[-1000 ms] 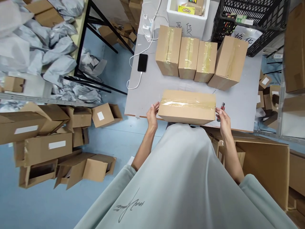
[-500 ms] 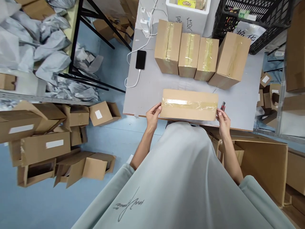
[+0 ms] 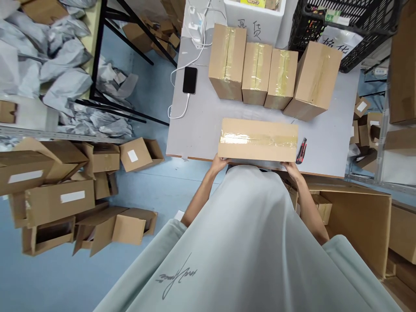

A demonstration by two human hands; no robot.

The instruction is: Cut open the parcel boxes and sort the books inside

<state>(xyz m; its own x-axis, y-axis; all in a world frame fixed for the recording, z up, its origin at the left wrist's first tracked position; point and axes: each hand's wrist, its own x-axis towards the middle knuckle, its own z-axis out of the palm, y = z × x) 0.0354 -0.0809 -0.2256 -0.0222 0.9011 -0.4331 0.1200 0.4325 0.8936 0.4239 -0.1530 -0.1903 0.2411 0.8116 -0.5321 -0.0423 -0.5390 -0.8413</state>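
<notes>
A long taped cardboard box [image 3: 258,149] lies at the near edge of the grey table [image 3: 198,134]. My left hand [image 3: 219,163] is at its near left corner, with fingertips hidden under or behind the box. At the near right corner is my right hand [image 3: 291,169], its fingers also partly out of sight beneath the edge. Just right of the box is a red and black utility knife [image 3: 301,151]. Behind, four taped boxes stand in a row, the leftmost box [image 3: 227,60] being nearest the phone [image 3: 190,80].
A white foam box [image 3: 255,21] and a black crate [image 3: 367,43] stand at the table's back. A black metal frame [image 3: 99,52] is on the left. Open cartons [image 3: 61,201] lie on the left floor; a large open carton [image 3: 357,229] sits at the lower right.
Both hands have moved from the box's short ends to its near corners. The box's near side has tilted or lifted slightly, and the knife now shows fully.
</notes>
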